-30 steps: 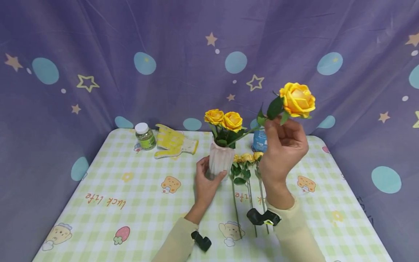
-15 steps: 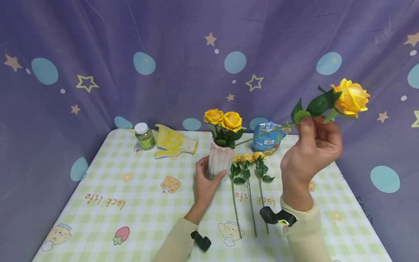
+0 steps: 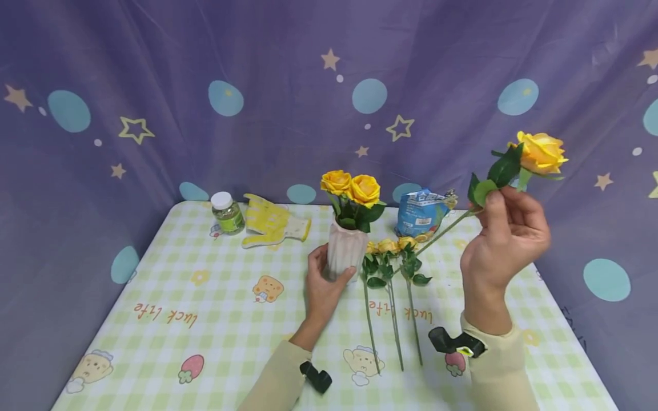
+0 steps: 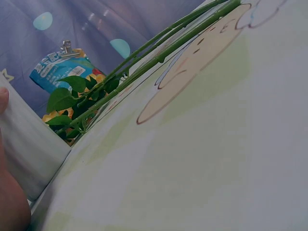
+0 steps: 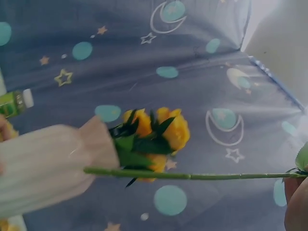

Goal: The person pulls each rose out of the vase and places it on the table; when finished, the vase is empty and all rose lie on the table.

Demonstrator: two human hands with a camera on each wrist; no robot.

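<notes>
My left hand (image 3: 325, 294) grips the lower part of a whitish ribbed vase (image 3: 343, 245), fingers and thumb around its side. Yellow roses (image 3: 365, 190) with dark green leaves stand in the vase. Up at the right, my right hand (image 3: 506, 242) pinches a single yellow rose (image 3: 542, 154) by its stem just under the leaves. Its long green stem (image 5: 216, 176) slants down toward the vase, and the lower end is outside the vase mouth. Several more yellow roses (image 3: 388, 246) lie side by side on the table, right of the vase, stems toward me.
A blue pouch (image 3: 418, 216) with a metal clip (image 4: 68, 49) stands behind the lying roses. To the left at the back are a white-capped jar (image 3: 228, 214) and a yellow-and-white glove (image 3: 275, 221). A checked cloth (image 3: 231, 342) covers the table; a purple curtain (image 3: 288, 137) surrounds it.
My right hand has moved right with the rose, then slightly down. The stem has swung away from the vase mouth. My left hand and the vase have stayed in place.
</notes>
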